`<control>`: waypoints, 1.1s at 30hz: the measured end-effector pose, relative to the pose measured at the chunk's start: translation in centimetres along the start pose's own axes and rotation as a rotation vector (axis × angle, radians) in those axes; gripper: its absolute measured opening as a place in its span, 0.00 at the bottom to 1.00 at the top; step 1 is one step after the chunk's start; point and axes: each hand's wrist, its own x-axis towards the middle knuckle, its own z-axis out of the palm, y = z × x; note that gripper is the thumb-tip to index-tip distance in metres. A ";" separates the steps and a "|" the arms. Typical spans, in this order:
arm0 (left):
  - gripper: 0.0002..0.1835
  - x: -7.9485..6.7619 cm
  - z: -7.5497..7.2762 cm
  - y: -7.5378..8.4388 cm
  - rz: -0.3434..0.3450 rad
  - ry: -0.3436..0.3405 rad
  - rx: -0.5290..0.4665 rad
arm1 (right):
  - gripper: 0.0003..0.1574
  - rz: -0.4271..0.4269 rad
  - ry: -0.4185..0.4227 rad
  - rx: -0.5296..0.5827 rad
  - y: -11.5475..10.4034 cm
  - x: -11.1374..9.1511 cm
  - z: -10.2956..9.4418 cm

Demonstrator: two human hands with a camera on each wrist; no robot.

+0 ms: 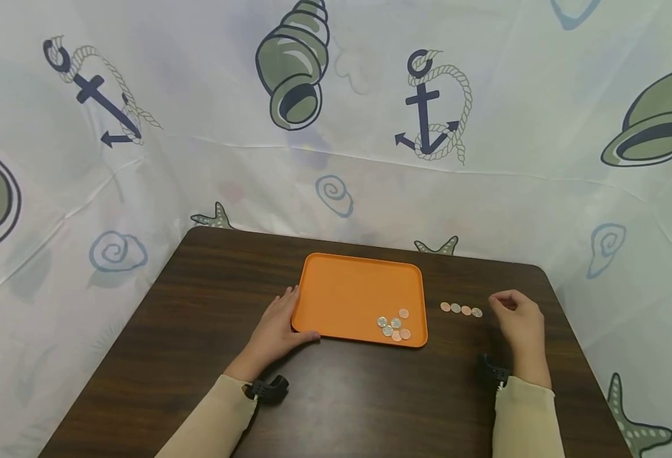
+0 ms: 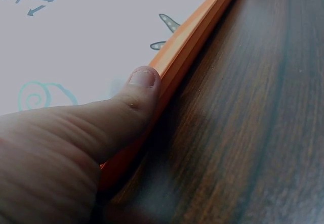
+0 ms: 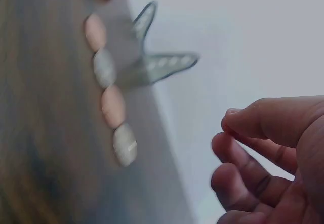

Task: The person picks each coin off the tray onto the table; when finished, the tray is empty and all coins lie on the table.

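On tabletop [image 1: 370, 394], right of orange tray [image 1: 347, 286] bearing six coins [image 1: 396, 323]: four coins [image 1: 455, 308] in a row. Just past row's right end: right hand [image 1: 522, 324], fingers curled, thumb to index, nothing visibly held. At tray's near left corner: left hand [image 1: 279, 324], fingers extended, thumb against rim.

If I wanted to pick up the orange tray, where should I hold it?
I'd hold the orange tray by its raised rim at the two short ends, one hand from the left, one from the right: a rim that stands up should be easy to grip. The left hand touches the left end. Keep the tray level, because loose coins lie near one corner.
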 end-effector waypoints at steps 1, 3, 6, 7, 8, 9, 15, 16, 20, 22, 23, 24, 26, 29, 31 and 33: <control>0.69 0.0 0.0 0.0 0.001 0.000 -0.001 | 0.19 -0.016 -0.008 -0.003 -0.6 -0.2 -0.2; 0.69 0.0 0.1 -0.1 0.003 0.001 -0.001 | 0.19 -0.055 -0.031 -0.007 -2.0 -0.6 -0.6; 0.69 0.0 0.1 -0.1 0.006 0.002 -0.004 | 0.18 -0.132 -0.078 -0.031 -4.2 -1.3 -0.9; 0.69 0.1 0.2 -0.1 0.007 0.003 -0.005 | 0.17 -0.160 -0.095 -0.039 -4.9 -1.5 -0.9; 0.69 0.1 0.2 -0.2 0.008 0.002 -0.007 | 0.16 -0.186 -0.118 -0.046 -5.5 -1.8 -0.9; 0.69 0.1 0.1 -0.1 0.010 0.002 -0.008 | 0.16 -0.213 -0.146 -0.051 -6.1 -2.1 -0.8; 0.70 0.1 0.2 -0.2 0.002 -0.008 -0.010 | 0.16 -0.327 -0.365 -0.095 -9.1 -3.8 0.9; 0.70 0.1 0.2 -0.2 0.000 -0.010 -0.009 | 0.16 -0.346 -0.400 -0.102 -9.4 -4.0 1.3; 0.69 0.2 0.2 -0.2 0.009 -0.003 -0.003 | 0.13 -0.408 -0.512 -0.109 -9.9 -4.7 3.3; 0.69 0.2 0.2 -0.2 0.006 -0.001 -0.004 | 0.11 -0.422 -0.550 -0.116 -9.9 -4.9 4.3; 0.69 0.2 0.2 -0.2 0.006 0.001 -0.005 | 0.11 -0.423 -0.567 -0.123 -9.9 -5.0 4.8; 0.69 0.2 0.2 -0.2 0.006 0.001 -0.006 | 0.11 -0.421 -0.583 -0.130 -9.8 -5.1 5.3; 0.69 0.2 0.2 -0.1 0.005 0.000 -0.007 | 0.11 -0.419 -0.610 -0.147 -9.7 -5.2 6.1; 0.69 0.2 0.1 -0.1 0.001 -0.006 -0.008 | 0.11 -0.410 -0.637 -0.161 -9.5 -5.3 7.1; 0.69 0.2 0.1 -0.1 -0.001 -0.008 -0.006 | 0.10 -0.407 -0.640 -0.170 -9.4 -5.4 7.6; 0.69 0.2 0.1 -0.1 -0.002 -0.007 -0.004 | 0.08 -0.410 -0.640 -0.177 -9.4 -5.4 7.9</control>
